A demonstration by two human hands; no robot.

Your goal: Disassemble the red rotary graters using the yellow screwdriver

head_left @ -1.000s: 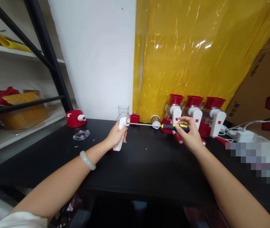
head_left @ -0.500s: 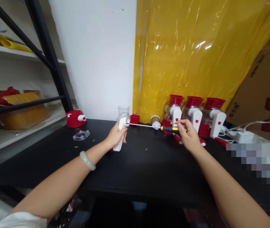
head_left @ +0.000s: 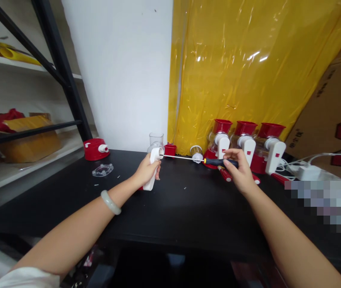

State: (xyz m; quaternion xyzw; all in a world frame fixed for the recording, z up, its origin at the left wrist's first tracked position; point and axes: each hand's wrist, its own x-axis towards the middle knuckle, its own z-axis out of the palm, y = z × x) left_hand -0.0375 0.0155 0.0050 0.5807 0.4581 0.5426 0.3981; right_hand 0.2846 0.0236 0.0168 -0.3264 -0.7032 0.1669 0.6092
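Observation:
My left hand [head_left: 147, 170] is wrapped round a white crank handle [head_left: 149, 184], which it holds upright above the table. Between thumb and fingers, my right hand [head_left: 238, 168] grips a long screwdriver [head_left: 218, 162] with a black and yellow handle. Its thin shaft runs level to the left, and the tip sits at the round opening on top of the crank; how deep it reaches is hidden. Behind the crank stands a clear plastic hopper [head_left: 156, 140]. Beside it are a small red part [head_left: 170, 150] and a metal grater drum [head_left: 196, 153].
On the black table [head_left: 182, 216] lie a red base [head_left: 95, 149], a clear ring-shaped part [head_left: 102, 171] and a few small screws [head_left: 96, 185]. Several red and white rotary graters [head_left: 246, 148] stand at the back right, near white cables [head_left: 310, 172]. Shelves [head_left: 23, 160] rise at left.
The screwdriver handle has turned in my right hand, its yellow marking now out of sight. My right fingers have shifted slightly on it. My left hand and the crank stay in place.

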